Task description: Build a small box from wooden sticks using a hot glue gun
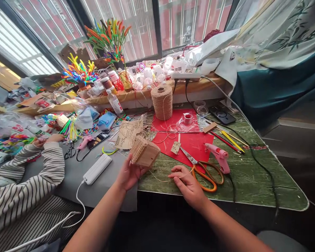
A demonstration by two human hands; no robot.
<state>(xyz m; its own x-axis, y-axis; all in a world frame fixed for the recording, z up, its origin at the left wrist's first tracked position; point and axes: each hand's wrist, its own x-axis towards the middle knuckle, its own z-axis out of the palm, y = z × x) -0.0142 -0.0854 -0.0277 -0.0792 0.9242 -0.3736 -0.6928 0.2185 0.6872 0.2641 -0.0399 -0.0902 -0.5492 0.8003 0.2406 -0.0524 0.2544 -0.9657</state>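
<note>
My left hand [126, 175] grips a small wooden box [150, 156] whose side is wound with rows of twine; it is tilted over the table's front part. From the box a loose strand of jute twine [159, 179] runs to my right hand [187, 184], which pinches it between thumb and fingers. Just right of that hand lie scissors [206, 187] with orange handles, their blades pointing away. A pink glue gun [220, 156] stands beyond them. Behind the box stands a large twine spool [162, 104], with a strand trailing down from it.
Red sheets [189, 145] lie under a small card [176, 147]. Pencils [232, 141], a phone [222, 115] and black cables are on the right. A white power strip [97, 169] sits left. A co-worker in striped sleeves [52, 161] works at far left. Clutter fills the windowsill.
</note>
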